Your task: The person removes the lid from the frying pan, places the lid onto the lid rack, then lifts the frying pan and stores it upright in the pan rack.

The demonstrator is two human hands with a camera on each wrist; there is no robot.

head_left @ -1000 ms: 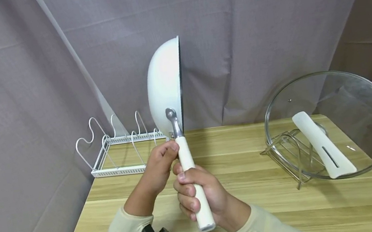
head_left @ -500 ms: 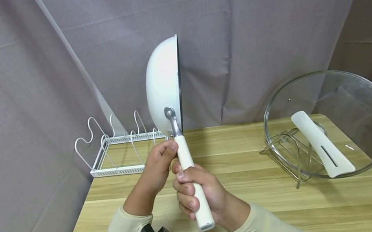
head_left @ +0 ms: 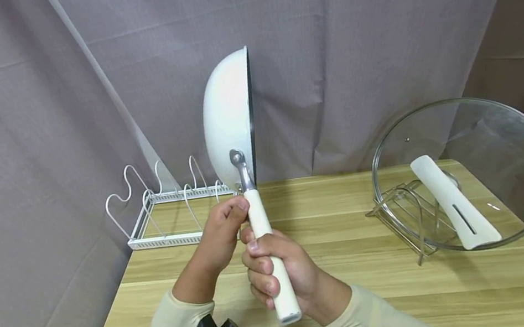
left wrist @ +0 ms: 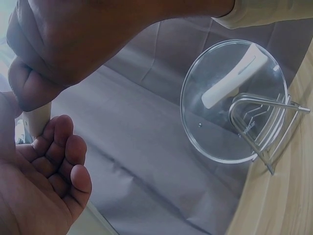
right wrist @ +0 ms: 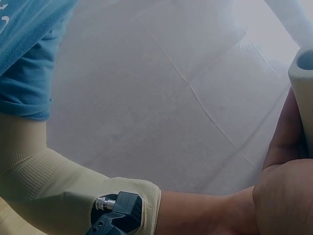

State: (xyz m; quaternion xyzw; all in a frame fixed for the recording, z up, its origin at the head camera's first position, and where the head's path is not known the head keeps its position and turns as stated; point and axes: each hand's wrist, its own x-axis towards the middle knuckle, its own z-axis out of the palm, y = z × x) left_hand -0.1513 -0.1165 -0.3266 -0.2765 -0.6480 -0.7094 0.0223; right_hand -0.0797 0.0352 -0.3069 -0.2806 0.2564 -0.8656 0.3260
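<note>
A white wok is held up on edge in mid-air in the head view, its rounded underside to the left and dark opening to the right. Its cream handle points down toward the person. The right hand grips the handle's lower half, fingers wrapped round it. Just above, the left hand holds the handle's top near the metal joint, thumb against it. In the left wrist view the left hand's fingers curl beside the handle. The right wrist view shows the handle's hollow end at the right edge.
A white wire rack stands at the table's back left, partly behind the left hand and wok. On the right, a glass lid with a long white handle leans in a metal wire stand. Grey curtains border the wooden table.
The wok has drifted very slightly left and up, with both hands keeping their hold. The rack and lid have stayed in place.
</note>
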